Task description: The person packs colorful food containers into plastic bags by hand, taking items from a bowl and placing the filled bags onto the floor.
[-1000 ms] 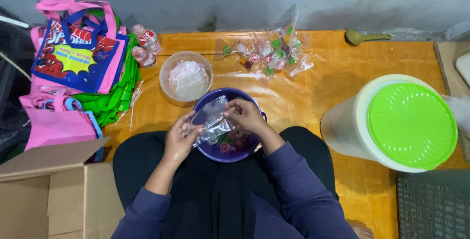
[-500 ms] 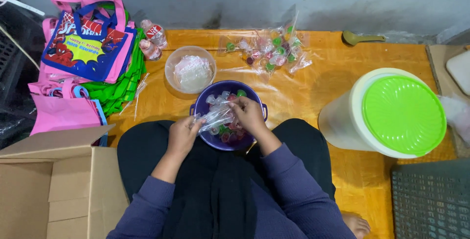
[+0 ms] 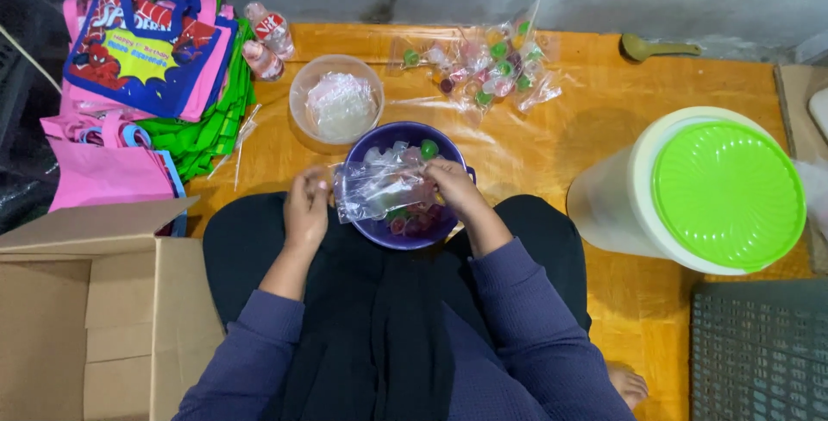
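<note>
Here both hands, left hand (image 3: 306, 210) and right hand (image 3: 453, 190), fingers pinching a clear plastic bag (image 3: 379, 190) over the purple bowl (image 3: 405, 235) near the floor's front edge; keep the mouth stretched open.

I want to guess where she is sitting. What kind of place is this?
Probably a home floor where party favours are packed: an orange mat, a stack of party bags, a cardboard box, and both hands holding a clear bag.
</note>
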